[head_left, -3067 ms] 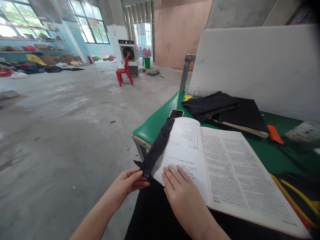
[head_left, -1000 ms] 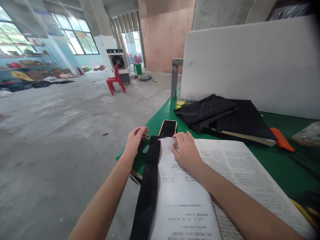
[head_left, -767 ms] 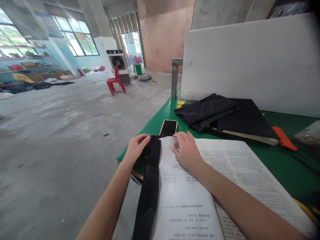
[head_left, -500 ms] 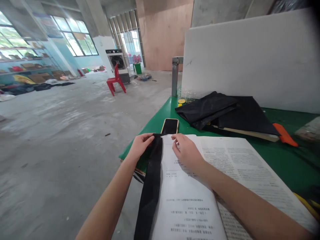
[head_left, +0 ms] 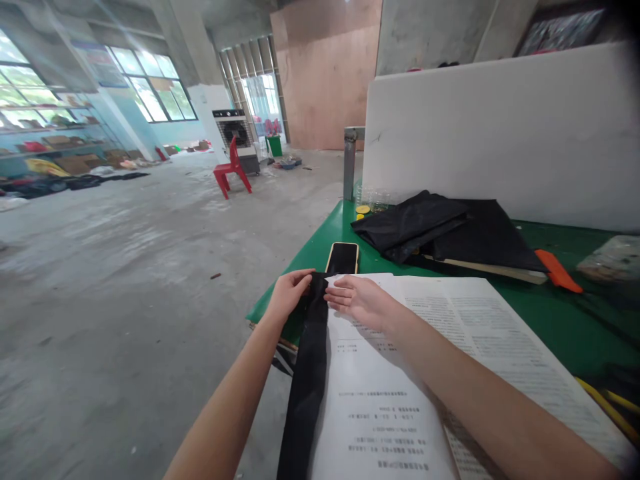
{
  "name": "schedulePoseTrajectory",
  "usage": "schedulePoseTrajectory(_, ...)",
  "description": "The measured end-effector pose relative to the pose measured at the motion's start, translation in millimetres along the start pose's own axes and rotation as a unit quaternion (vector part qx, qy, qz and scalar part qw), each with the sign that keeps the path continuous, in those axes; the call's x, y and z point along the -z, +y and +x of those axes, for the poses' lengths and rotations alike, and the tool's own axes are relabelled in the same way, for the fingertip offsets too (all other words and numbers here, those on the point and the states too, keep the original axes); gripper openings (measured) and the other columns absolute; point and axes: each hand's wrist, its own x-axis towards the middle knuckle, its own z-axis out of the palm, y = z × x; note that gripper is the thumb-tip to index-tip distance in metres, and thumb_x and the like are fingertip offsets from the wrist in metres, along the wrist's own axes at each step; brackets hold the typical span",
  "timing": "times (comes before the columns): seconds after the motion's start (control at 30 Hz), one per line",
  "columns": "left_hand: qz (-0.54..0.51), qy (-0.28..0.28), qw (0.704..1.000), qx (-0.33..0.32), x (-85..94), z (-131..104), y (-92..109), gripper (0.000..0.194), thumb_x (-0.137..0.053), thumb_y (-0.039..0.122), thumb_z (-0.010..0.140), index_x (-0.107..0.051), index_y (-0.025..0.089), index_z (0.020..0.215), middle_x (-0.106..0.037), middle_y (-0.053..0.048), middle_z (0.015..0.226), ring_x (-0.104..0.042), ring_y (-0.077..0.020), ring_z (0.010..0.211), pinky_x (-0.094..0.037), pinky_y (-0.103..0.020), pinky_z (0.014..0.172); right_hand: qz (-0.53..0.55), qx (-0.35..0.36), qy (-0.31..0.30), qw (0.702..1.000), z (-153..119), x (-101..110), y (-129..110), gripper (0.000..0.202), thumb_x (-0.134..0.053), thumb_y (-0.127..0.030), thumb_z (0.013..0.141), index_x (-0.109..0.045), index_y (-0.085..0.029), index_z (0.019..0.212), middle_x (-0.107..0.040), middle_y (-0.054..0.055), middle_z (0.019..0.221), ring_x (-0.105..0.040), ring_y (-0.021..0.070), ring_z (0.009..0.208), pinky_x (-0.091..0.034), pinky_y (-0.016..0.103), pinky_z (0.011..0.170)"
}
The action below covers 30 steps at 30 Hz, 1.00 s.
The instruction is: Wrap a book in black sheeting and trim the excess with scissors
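An open book with printed pages lies on the green table, its text upside down to me. Along its left edge runs a folded strip of black material. My left hand pinches the far end of that strip between thumb and fingers. Just to the right, my right hand lies over the top of the left page, fingers stretched out with their tips at the strip's inner edge. A phone in a pale case lies beyond the book, close to both hands.
Behind the book are folded black material, an orange-handled tool, a clear plastic bag and a yellow lid. A white board stands at the table's back. A red chair is on the concrete floor.
My right hand has moved left toward the black strip, and its curled fingers have straightened. My left hand keeps its pinch on the strip. The view has tilted slightly upward.
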Motion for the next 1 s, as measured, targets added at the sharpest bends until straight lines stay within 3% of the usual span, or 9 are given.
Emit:
schedulePoseTrajectory(0.17,-0.001,0.000,1.000,0.000,1.0,1,-1,0.042,-0.064,0.040,0.074,-0.069,0.013,0.106,-0.071,-0.006,0.081,-0.062,-0.0165,0.067,-0.052,-0.028,0.065,0.042,-0.004,0.040,0.998,-16,-1,0,0.005,-0.051,-0.021,0.076,-0.048,-0.018,0.072,-0.062,0.010,0.091,-0.062,0.0187,0.095,-0.050,0.032,0.082)
schedulePoseTrajectory(0.33,0.009,0.009,1.000,-0.005,1.6,0,2,0.042,-0.066,0.039,0.073,-0.070,0.012,0.105,-0.069,-0.004,0.075,-0.060,-0.0149,0.062,-0.050,-0.026,0.061,0.063,-0.027,0.024,0.997,-29,3,2,0.008,-0.052,-0.019,0.075,-0.046,-0.018,0.070,-0.061,0.009,0.094,-0.062,0.0198,0.094,-0.051,0.033,0.079)
schedulePoseTrajectory(0.5,0.016,0.018,1.000,-0.007,1.3,-2,5,0.040,-0.064,0.037,0.075,-0.070,0.012,0.104,-0.069,-0.004,0.075,-0.060,-0.0147,0.062,-0.051,-0.026,0.061,0.108,-0.043,-0.001,0.993,-14,-1,10,0.009,-0.043,-0.011,0.076,-0.046,-0.018,0.070,-0.063,0.010,0.086,-0.064,0.0147,0.084,-0.051,0.028,0.082)
schedulePoseTrajectory(0.73,0.016,0.014,1.000,-0.005,1.2,0,1,0.039,-0.065,0.038,0.074,-0.070,0.012,0.102,-0.072,-0.007,0.083,-0.064,-0.0179,0.069,-0.053,-0.029,0.065,0.170,-0.021,0.009,0.985,8,-15,13,0.012,-0.043,-0.008,0.076,-0.050,-0.017,0.070,-0.062,0.006,0.077,-0.061,0.0113,0.071,-0.051,0.021,0.072)
schedulePoseTrajectory(1.0,0.018,0.018,1.000,-0.002,1.1,2,0,0.040,-0.065,0.041,0.075,-0.071,0.013,0.103,-0.072,-0.008,0.088,-0.065,-0.0187,0.072,-0.053,-0.029,0.066,0.209,-0.025,0.008,0.978,19,-15,15,0.014,-0.044,-0.007,0.076,-0.055,-0.014,0.072,-0.061,0.005,0.072,-0.058,0.0101,0.061,-0.051,0.023,0.071)
